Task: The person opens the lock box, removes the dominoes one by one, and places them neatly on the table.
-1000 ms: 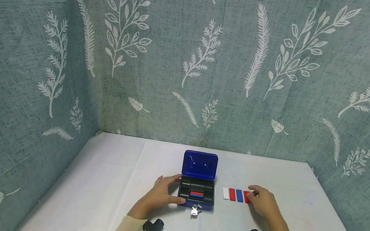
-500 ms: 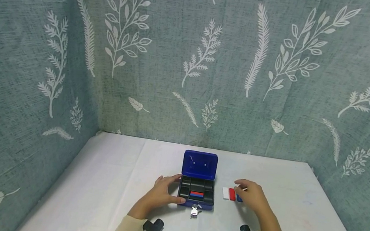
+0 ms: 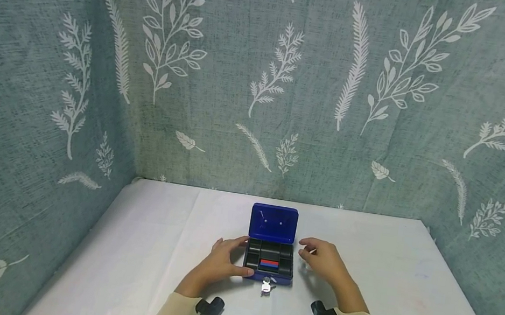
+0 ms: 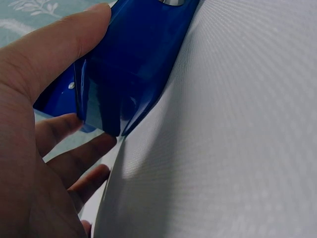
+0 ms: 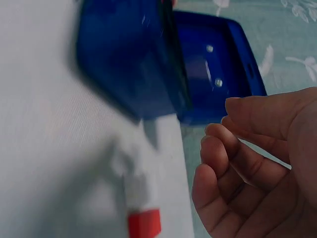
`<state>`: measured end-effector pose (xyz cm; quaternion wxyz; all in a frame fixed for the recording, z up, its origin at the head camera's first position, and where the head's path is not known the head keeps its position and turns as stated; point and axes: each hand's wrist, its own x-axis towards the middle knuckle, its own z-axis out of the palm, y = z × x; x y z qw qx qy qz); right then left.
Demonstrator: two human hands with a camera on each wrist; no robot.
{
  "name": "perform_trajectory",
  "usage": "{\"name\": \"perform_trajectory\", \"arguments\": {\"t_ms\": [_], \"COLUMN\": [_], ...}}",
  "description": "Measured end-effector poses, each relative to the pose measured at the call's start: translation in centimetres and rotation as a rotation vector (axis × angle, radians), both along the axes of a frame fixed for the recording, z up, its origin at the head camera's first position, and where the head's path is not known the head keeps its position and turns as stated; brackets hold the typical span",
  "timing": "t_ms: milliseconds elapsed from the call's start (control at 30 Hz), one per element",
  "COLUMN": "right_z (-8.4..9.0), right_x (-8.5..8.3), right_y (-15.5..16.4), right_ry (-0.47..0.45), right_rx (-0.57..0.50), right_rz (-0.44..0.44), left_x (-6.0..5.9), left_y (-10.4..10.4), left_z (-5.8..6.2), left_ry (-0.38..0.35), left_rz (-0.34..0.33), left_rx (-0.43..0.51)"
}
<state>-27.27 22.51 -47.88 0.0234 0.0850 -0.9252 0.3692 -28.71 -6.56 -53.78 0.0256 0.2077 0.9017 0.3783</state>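
A small blue cash box (image 3: 266, 275) stands open on the white table, its lid (image 3: 273, 223) raised at the back. A red and a blue block (image 3: 269, 263) lie in its black tray. My left hand (image 3: 222, 259) grips the box's left side, thumb on the front corner; in the left wrist view the thumb (image 4: 54, 44) presses the blue wall (image 4: 133, 64). My right hand (image 3: 318, 257) hovers just right of the box with curled fingers (image 5: 233, 158), and I see nothing between them. A red block (image 5: 144, 224) lies on the table below that hand.
Keys (image 3: 266, 286) hang from the lock at the box's front. The white table (image 3: 148, 229) is walled by leaf-patterned grey cloth at the back and both sides. The row of coloured blocks right of the box is hidden by my right hand and forearm.
My right hand has moved left from the far end of the block row to beside the box, now covering the blocks. The left hand and box have stayed put.
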Motion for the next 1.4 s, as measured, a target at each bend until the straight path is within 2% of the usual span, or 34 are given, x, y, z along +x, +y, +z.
{"name": "perform_trajectory", "arguments": {"t_ms": [267,600,867,1167,1400], "right_z": [0.4,0.0,0.1,-0.2,-0.4], "right_x": [-0.1,0.2,0.7,0.7,0.7], "right_y": [-2.6,-4.9,-5.8,-6.8,-7.5], "right_ry": [-0.005,-0.004,-0.069,-0.042,-0.022], "right_rx": [-0.020,-0.014,0.008,0.074,0.149], "right_rz": [0.052,0.127,0.122,0.134,0.111], "left_x": [-0.1,-0.1,-0.1,-0.1,0.0], "left_y": [0.0,-0.2,-0.3,-0.3,-0.2], "left_z": [0.1,-0.1,-0.2,-0.2,-0.1], "left_ry": [-0.018,0.004,0.033,0.033,0.037], "left_rz": [0.005,-0.008,-0.042,-0.038,-0.038], "left_rx": [0.008,0.015,0.050,0.033,0.044]}}
